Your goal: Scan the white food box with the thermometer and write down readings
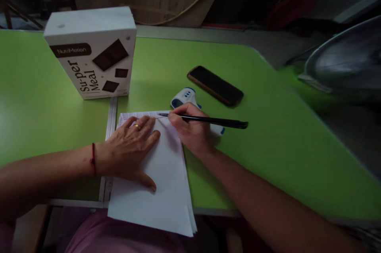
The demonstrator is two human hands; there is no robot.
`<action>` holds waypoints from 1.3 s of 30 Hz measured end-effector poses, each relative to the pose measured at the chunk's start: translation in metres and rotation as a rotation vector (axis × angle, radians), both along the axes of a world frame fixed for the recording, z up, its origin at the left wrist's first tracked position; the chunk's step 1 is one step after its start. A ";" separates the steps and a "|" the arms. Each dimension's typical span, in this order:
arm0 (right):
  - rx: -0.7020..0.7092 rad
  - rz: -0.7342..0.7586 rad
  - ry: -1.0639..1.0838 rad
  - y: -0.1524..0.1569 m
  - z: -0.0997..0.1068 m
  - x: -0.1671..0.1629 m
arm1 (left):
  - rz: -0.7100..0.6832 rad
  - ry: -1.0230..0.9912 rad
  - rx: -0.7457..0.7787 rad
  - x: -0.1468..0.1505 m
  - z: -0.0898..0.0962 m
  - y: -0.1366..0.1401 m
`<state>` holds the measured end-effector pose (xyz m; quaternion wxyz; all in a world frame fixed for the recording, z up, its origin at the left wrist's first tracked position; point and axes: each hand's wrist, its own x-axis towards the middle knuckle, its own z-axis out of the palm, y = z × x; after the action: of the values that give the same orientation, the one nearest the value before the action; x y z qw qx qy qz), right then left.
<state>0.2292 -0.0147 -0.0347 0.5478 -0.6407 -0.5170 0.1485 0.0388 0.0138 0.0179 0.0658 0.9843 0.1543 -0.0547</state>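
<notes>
My left hand (131, 147) lies spread on a stack of white paper (166, 197), with a gold ring on one finger and a red cord at the wrist. Between the fingertips of my right hand (190, 126) is a black pen (220, 120). Its tip points left, close to the top of the sheet; whether it touches the paper I cannot tell. Rows of small handwriting run along the sheet's upper edge. The paper's lower end hangs past the front of the table. Partly behind my right hand lies a white and blue handheld thermometer (184, 96).
A white box (95, 54) printed "Su-per Meal" stands upright at the back left of the green table (268, 153). A dark phone (216, 84) in a brown case lies beyond my right hand. A metal seam (112, 116) crosses the tabletop.
</notes>
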 end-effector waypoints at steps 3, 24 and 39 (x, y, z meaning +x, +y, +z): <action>0.015 -0.009 -0.060 0.000 -0.001 0.000 | 0.003 0.013 -0.011 0.000 -0.001 0.000; -0.005 0.030 -0.062 0.000 -0.001 0.001 | 0.002 0.007 0.002 0.000 -0.002 -0.001; -0.012 -0.007 -0.049 0.001 -0.003 0.003 | 0.004 0.018 0.002 0.001 0.000 0.000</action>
<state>0.2319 -0.0140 -0.0373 0.5318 -0.6494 -0.5269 0.1340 0.0402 0.0139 0.0183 0.0637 0.9835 0.1570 -0.0634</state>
